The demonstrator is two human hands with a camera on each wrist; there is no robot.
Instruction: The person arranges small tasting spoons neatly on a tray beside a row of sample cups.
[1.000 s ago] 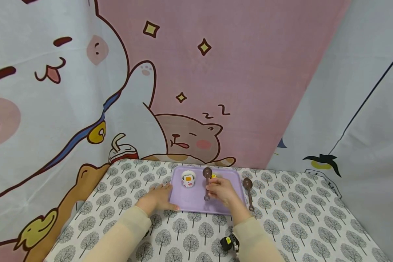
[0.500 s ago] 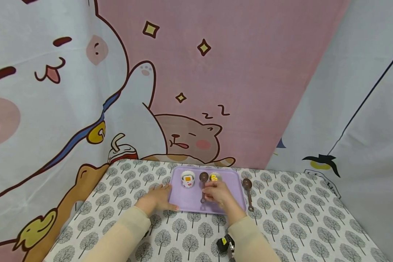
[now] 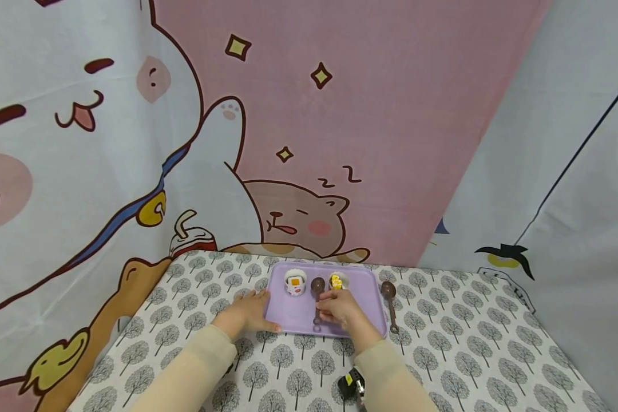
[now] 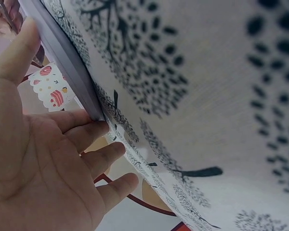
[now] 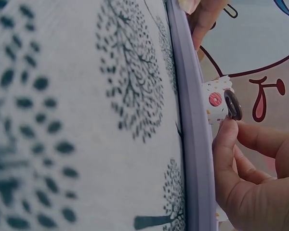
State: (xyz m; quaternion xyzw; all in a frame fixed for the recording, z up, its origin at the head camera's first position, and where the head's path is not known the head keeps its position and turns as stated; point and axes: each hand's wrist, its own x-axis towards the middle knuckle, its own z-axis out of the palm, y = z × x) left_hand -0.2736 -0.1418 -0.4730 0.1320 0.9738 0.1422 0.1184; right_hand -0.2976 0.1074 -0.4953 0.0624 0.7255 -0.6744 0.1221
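A lilac tray (image 3: 293,317) lies on the table. My right hand (image 3: 342,309) pinches a brown spoon (image 3: 317,285) by its handle over the middle of the tray, bowl pointing to the far side. The ringed handle end (image 5: 233,105) shows in the right wrist view. My left hand (image 3: 247,315) rests at the tray's left end, fingers fairly straight, touching the tray rim (image 4: 62,53) in the left wrist view. On the tray, one paper cup (image 3: 295,289) with an orange-and-white top stands left of the spoon. Another cup (image 3: 343,278) with yellow-and-white topping stands right, partly behind my right hand.
A second brown spoon (image 3: 391,303) lies on the tree-print cloth (image 3: 443,343) just right of the tray. A cartoon-printed curtain (image 3: 391,143) hangs close behind the table. A black device (image 3: 348,382) sits at my right wrist.
My right hand has brought the spoon a little left and toward me, and the yellow-topped cup behind it has come into clearer view. The left hand and tray stay put.
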